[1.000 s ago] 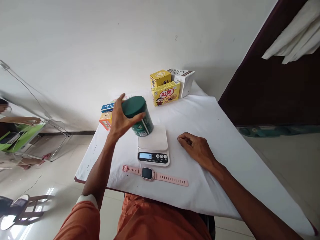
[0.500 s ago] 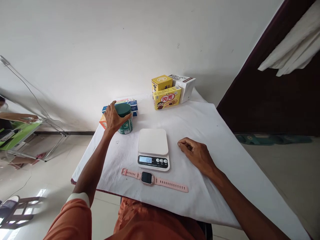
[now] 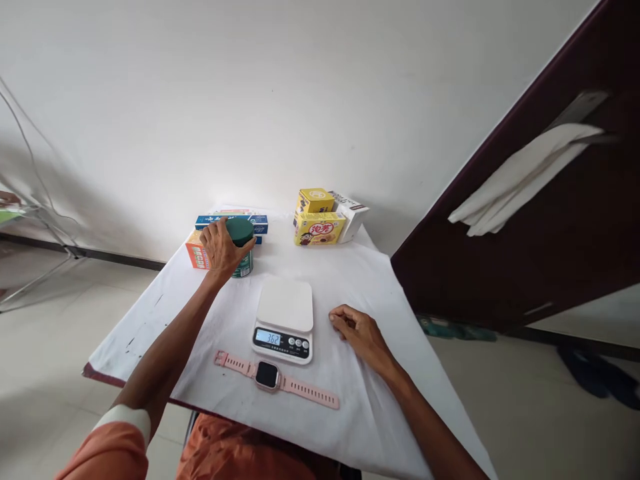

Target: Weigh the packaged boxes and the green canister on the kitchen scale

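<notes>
My left hand (image 3: pixel 220 245) is wrapped round a green-lidded jar (image 3: pixel 241 244) that stands on the white tablecloth, left of and beyond the scale. A white kitchen scale (image 3: pixel 285 319) sits in the middle with nothing on its platform and its display lit. My right hand (image 3: pixel 359 331) rests on the cloth just right of the scale, fingers curled loosely, holding nothing I can see. A pink smartwatch (image 3: pixel 273 377) lies flat in front of the scale.
The table (image 3: pixel 390 373) carries blue and orange boxes (image 3: pixel 200 255) behind the jar, and yellow boxes (image 3: pixel 318 227) with a white box (image 3: pixel 351 217) at the far edge. A dark door (image 3: pixel 525 247) stands at the right. A white wall lies behind.
My left hand carried the jar from above the scale to the far left and set it on the cloth. The camera view shifted. The right hand stayed put.
</notes>
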Motion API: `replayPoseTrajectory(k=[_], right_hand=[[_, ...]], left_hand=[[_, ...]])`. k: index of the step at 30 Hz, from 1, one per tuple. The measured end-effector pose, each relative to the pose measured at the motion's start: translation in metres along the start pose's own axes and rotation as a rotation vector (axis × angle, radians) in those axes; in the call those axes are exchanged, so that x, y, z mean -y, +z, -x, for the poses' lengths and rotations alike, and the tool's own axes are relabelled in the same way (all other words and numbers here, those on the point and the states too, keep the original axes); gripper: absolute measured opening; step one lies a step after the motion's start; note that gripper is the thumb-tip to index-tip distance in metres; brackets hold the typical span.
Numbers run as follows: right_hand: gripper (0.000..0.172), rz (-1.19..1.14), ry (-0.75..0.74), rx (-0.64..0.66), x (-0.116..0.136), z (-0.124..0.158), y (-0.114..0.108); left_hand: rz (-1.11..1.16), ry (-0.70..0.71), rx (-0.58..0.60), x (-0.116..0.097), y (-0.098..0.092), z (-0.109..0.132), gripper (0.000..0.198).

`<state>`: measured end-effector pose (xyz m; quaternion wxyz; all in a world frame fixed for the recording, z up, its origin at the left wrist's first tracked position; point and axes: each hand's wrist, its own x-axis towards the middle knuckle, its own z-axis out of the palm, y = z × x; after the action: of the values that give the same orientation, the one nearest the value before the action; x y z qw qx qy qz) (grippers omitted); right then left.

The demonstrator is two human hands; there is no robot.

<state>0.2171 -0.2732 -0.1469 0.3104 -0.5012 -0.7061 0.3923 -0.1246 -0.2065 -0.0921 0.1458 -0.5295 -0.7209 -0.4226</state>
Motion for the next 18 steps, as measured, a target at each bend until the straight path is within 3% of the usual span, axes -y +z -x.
replayPoseTrajectory(k=[4, 7, 11, 15, 18], right_hand=[[0.022, 0.057, -0.014, 0.069, 0.013, -0.014, -0.016], [0.019, 0.186, -0.08, -0.044, 0.021, -0.044, -0.028], [0.018, 0.351, -0.196, -0.207, 0.024, -0.106, -0.038], [0.033, 0.614, -0.203, -0.384, 0.025, -0.165, -0.041], [0.05, 0.812, -0.21, -0.407, 0.026, -0.2, -0.041]], left_hand=[[0.016, -0.032, -0.021, -0.004, 0.008, 0.0, 0.081], [0.041, -0.022, -0.007, -0.003, 0.006, -0.001, 0.086], [0.083, 0.057, 0.004, 0.003, -0.009, 0.004, 0.1], [0.162, 0.349, -0.015, 0.015, -0.025, 0.036, 0.086], [0.231, 0.612, 0.055, 0.025, -0.03, 0.071, 0.067]])
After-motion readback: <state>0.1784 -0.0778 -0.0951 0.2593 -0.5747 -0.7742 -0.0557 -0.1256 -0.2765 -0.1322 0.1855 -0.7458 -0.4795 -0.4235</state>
